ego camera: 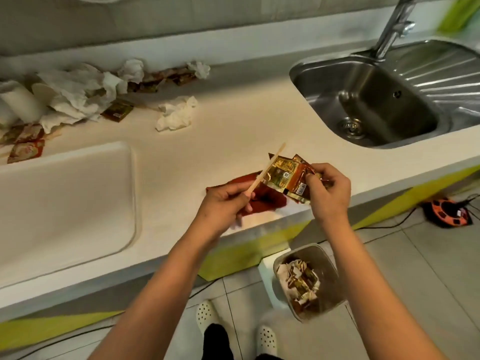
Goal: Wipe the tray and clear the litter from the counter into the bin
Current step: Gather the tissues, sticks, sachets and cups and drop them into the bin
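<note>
Litter in both our hands above the worktop's [233, 120] front edge.

Our left hand [223, 203] pinches a wooden stick [85, 166] against a red wrapper [270, 201]; our right hand [328, 188] pinches sauce packets [288, 178]. The tray [67, 203] lies left; the bin [306, 281] stands on the floor.

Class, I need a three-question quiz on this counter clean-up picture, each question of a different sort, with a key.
1. True or false: the bin on the floor already holds litter.
2. What does the left hand hold together with the red cloth?
A. a wooden stick
B. a spoon
C. a sponge
3. Fill in: the right hand pinches gold and orange ____.

Key: 1 true; 2 A; 3 wrappers.
</note>
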Demonstrator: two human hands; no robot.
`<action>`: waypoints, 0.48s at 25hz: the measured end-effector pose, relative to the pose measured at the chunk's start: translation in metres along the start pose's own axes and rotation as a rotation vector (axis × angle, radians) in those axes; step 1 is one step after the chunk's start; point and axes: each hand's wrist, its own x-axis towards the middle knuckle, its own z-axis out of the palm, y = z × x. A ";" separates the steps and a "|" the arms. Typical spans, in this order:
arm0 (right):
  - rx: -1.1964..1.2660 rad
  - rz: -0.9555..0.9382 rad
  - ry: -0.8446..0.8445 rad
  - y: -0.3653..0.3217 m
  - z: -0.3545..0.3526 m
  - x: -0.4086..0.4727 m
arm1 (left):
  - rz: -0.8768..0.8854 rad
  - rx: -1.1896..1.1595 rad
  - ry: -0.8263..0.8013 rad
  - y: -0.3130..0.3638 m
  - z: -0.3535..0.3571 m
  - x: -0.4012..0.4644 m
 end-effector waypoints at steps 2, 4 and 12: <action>0.003 -0.011 0.078 0.018 -0.041 -0.009 | -0.019 -0.017 -0.053 -0.018 0.033 -0.012; -0.005 0.001 0.148 0.039 -0.074 -0.016 | -0.052 -0.008 -0.111 -0.035 0.058 -0.021; -0.252 0.386 0.154 0.162 -0.159 -0.078 | -0.582 0.111 -0.149 -0.145 0.119 -0.030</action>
